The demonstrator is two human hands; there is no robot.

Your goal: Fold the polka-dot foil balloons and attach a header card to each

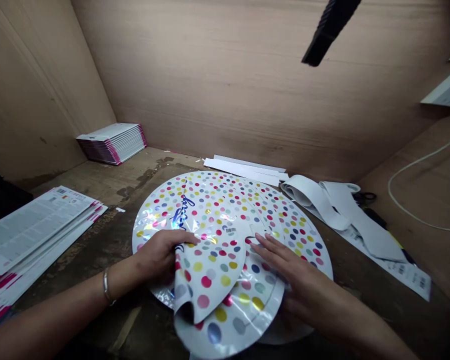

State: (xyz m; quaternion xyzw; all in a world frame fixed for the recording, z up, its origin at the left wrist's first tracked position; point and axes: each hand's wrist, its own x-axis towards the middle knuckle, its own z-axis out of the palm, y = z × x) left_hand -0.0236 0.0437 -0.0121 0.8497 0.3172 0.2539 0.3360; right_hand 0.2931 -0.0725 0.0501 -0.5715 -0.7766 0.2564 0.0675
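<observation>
Foil balloon [210, 260], light, slick and floppy, folds under left hand [159, 255] fingers pinching its crease; right hand [285, 267] fingers splayed flat beside, pressing.

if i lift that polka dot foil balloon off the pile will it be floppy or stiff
Probably floppy: the polka dot foil balloon already curls and folds where the left hand grips its edge. Likely light for its size, since it looks like thin, flat film. Its glossy surface suggests it may slide over the stack of balloons beneath, where the right hand lies flat.
</observation>
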